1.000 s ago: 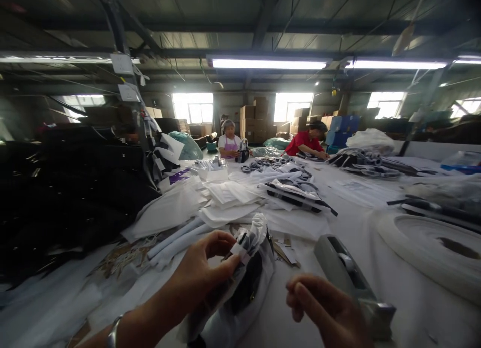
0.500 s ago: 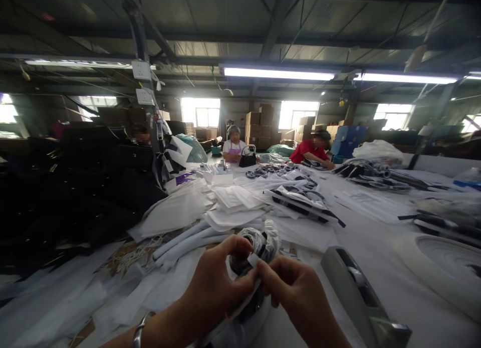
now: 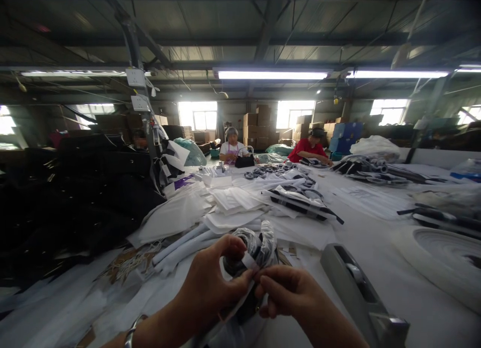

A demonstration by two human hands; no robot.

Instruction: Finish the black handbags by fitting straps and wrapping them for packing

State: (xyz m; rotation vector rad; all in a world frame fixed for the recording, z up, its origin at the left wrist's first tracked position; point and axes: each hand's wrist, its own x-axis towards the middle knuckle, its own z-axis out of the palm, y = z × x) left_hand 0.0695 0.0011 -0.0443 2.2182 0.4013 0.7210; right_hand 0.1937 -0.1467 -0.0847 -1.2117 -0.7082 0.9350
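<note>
A coiled dark strap bundle (image 3: 267, 243), wrapped in clear and white film, stands on the table in front of me. My left hand (image 3: 210, 280) curls around its left side, thumb and forefinger bent towards each other. Across the bundle, between those fingers, lies a short white strip (image 3: 248, 261). My right hand (image 3: 287, 290) pinches at the strip's lower right end, close to the left thumb tip. Its other fingers are folded in. The lower part of the bundle is dark and partly hidden behind both hands.
A grey tape dispenser (image 3: 355, 283) stands right of my hands, beside a big white foam roll (image 3: 432, 257). White sheets (image 3: 233, 197) and padded tubes lie ahead. Black bags (image 3: 75, 202) are heaped at left. Two co-workers sit across the table.
The white strip has gone from sticking up at my right fingertips to lying across the bundle. My right fingers have shifted slightly down. The view has turned a little.
</note>
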